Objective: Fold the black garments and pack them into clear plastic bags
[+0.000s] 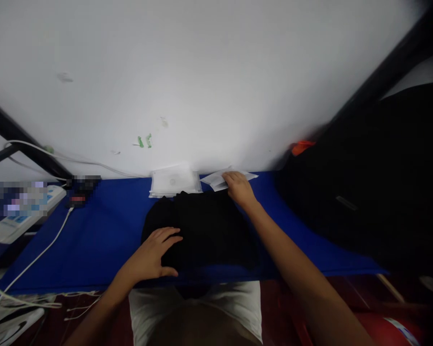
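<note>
A folded piece of black cloth [205, 230] lies in front of me on the blue surface. My left hand [157, 252] rests on its left side, fingers spread and holding nothing. Beyond the cloth's far edge, my right hand [240, 187] has its fingers closed at a thin, translucent white plastic bag [216, 180]. The fingertips are partly hidden against the bag. Just left of that bag lies a stack of similar flat, frosted plastic bags [175, 180], close to the wall and touching the cloth's far edge.
To the right, a large black bag-like bulk [346, 192] covers much of the blue surface [104, 230]. At left are a white power strip [50, 197], a dark device [84, 190] and white cables [39, 254]. A white wall [216, 86] stands behind. Dark poles slant at both sides.
</note>
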